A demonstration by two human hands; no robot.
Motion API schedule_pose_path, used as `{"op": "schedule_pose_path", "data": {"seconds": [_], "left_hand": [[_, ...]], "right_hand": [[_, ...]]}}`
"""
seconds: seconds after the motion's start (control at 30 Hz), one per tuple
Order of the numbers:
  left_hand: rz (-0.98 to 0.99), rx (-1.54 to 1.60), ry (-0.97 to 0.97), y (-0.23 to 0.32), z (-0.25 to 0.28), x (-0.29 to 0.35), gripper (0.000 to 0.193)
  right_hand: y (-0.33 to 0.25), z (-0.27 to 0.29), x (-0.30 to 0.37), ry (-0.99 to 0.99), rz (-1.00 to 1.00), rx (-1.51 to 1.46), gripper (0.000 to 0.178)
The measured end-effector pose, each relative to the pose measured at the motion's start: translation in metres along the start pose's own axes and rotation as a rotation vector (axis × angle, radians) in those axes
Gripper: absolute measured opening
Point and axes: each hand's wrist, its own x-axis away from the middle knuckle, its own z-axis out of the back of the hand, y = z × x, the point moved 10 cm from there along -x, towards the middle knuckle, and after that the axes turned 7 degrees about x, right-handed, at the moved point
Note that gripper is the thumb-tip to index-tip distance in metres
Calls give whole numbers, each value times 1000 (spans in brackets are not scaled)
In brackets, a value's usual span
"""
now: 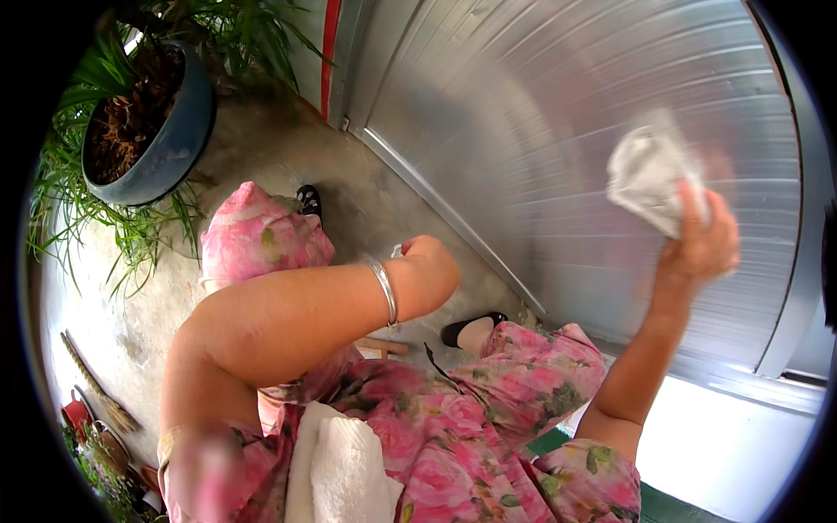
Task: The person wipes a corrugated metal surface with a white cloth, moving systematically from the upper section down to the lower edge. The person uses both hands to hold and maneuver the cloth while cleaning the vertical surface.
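A crumpled off-white cloth [649, 181], blurred, is at the ribbed metal door [514, 166]; whether it touches is unclear. The right hand [704, 237] has its grip clamped on the cloth's lower edge. The left hand [431, 272], beyond a silver bangle [384, 292], is bent away over the floor [366, 205]; a white scrap shows beside it, but its grip cannot be told. A white towel [344, 466] lies on the floral-clad lap. Upper left stands a blue-grey plant pot [179, 152].
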Motion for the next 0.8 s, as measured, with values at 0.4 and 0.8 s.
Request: {"op": "schedule_pose_path", "data": {"seconds": [0.4,0.8], "left_hand": [[-51,-69,-21,11,-10,-2,21],[-163,5,49,33,11,24,30]], "right_hand": [[-126,-74,59,-318,204,-571,36],[-329,-190,208,-606,644,-536,13]]}}
